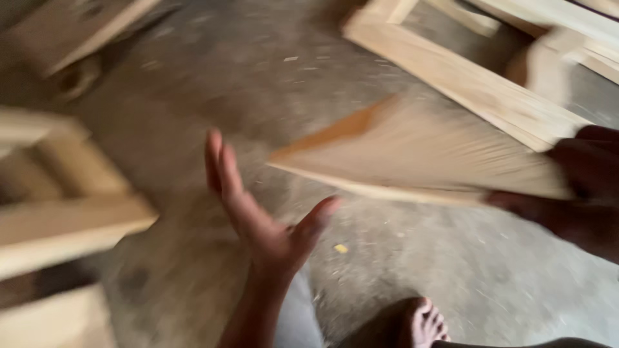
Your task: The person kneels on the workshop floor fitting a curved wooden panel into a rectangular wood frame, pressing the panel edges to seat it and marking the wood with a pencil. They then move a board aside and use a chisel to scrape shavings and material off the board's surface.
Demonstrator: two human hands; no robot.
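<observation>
Right hand [583, 187] grips one end of flat pale wooden board [412, 158], fingers wrapped round it. Board's long side runs from right hand across toward left hand [258, 206]; far end hangs just above and beside left fingertips. Left hand wide open, flat, thumb out, holds nothing, apart from board. One board held. Pale wooden frame [477, 90] lies beyond right hand. More pale wooden pieces [64, 219] past left hand, blurred. One bare foot [412, 322] below hands on grey dusty floor [193, 84].

left hand [258, 212]: bare, no sleeve | right hand [580, 187]: bare | foot [419, 325]: no shoe | leg: grey cloth
</observation>
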